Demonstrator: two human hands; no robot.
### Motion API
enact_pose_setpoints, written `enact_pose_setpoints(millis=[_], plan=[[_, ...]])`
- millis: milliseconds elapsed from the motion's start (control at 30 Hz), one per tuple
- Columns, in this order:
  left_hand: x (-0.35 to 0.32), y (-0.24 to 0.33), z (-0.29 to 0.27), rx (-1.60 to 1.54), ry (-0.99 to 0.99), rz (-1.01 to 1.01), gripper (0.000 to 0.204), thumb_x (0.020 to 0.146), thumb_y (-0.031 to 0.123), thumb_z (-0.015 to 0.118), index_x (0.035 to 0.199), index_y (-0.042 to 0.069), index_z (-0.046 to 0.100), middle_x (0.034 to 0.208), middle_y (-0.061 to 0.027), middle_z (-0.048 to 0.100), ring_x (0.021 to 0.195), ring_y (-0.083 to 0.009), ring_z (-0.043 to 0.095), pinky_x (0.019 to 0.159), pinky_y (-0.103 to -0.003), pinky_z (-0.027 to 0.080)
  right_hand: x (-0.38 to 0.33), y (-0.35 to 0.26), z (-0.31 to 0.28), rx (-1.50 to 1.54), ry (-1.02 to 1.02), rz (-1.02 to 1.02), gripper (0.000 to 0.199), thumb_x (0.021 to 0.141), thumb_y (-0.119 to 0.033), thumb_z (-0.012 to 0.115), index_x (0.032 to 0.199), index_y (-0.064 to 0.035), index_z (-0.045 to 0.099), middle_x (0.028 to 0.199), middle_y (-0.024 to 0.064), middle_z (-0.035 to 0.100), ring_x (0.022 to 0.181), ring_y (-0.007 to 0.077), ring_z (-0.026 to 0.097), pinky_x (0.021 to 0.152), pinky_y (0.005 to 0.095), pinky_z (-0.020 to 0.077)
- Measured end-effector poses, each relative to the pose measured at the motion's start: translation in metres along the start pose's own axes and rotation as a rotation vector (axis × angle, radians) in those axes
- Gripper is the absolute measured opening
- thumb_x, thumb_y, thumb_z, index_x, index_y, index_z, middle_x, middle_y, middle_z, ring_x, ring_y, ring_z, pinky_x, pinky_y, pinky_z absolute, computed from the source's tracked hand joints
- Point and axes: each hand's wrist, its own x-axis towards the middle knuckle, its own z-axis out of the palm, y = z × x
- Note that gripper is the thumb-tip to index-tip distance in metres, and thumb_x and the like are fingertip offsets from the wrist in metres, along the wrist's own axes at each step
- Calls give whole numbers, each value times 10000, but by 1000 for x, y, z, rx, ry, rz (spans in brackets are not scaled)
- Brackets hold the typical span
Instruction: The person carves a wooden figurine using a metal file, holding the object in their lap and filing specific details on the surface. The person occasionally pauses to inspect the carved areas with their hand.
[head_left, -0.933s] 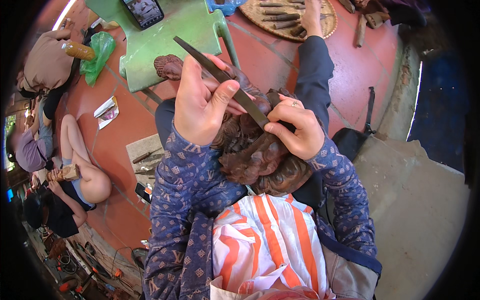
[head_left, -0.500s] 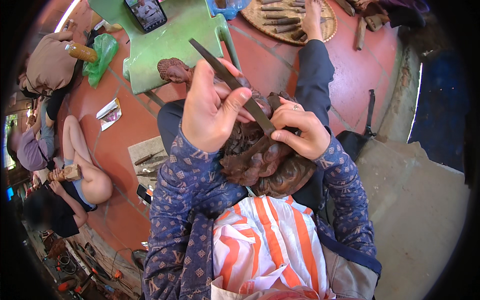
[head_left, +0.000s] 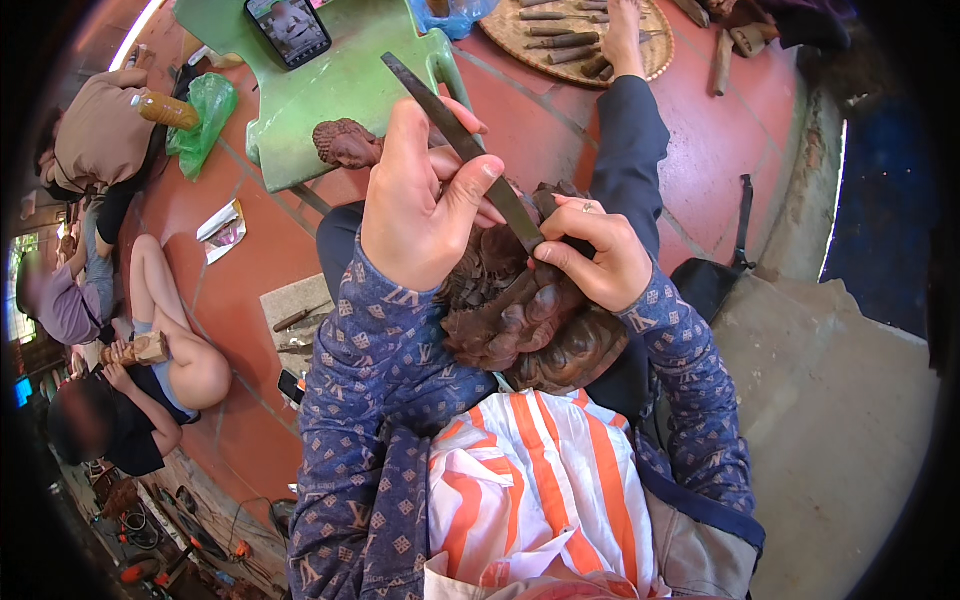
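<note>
Across my lap lies a dark brown wooden carving (head_left: pixel 520 325), a figure with a curly-haired head (head_left: pixel 347 144) at its far left end. Above it I hold a long, flat, tapering metal file (head_left: pixel 460 135) slantwise, its narrow end up and to the left. My left hand (head_left: pixel 420 195) is closed round the middle of the file, thumb on top. With its fingertips, my right hand (head_left: pixel 600 255) pinches the file's lower end, close over the carving. Whether the file touches the wood, I cannot tell; my hands hide part of the figure.
Ahead stands a green plastic chair (head_left: pixel 370 90) with a phone (head_left: pixel 288 30) on it. A round woven tray (head_left: pixel 500 45) holds several chisels beside a bare foot. To the left, people sit on the tiled floor; one holds a wooden piece (head_left: pixel 135 349). Tools lie on a mat (head_left: pixel 285 297).
Both hands have shifted slightly with the file; its lower end and my right hand moved up and a little left. The grip looks the same.
</note>
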Motion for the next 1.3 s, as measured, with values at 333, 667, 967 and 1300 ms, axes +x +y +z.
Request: enact_pose_setpoints(millis=[333,667,967,1300], plan=[[-3,2,4,4,-3,-4,261,939,23,568,1116,17,377,755,-77,630,639,-132,661,542,-230,531,0,2,-3,19,-20,-32,116,846,-130,680,867,-33,620,758,78,608,804,276,604,965,447,389],[-5,0,2,-71,-114,-62,262,953,28,546,1133,24,357,845,-83,618,718,-151,680,588,-247,563,-4,6,-4,-17,-23,-90,110,841,-123,683,846,-38,615,745,86,588,768,287,581,965,464,401],[-4,-4,1,-56,-142,-65,285,946,29,564,1137,35,353,855,-71,586,696,-151,671,564,-240,552,-8,5,0,-21,8,-86,83,851,-124,670,857,-54,627,741,66,614,802,279,604,980,467,402],[0,-2,4,-38,-115,-35,260,944,22,566,1126,34,381,782,-63,599,670,-138,669,541,-235,525,-8,4,-2,-16,4,-76,74,852,-111,664,838,-52,620,770,73,606,793,279,587,995,462,380]])
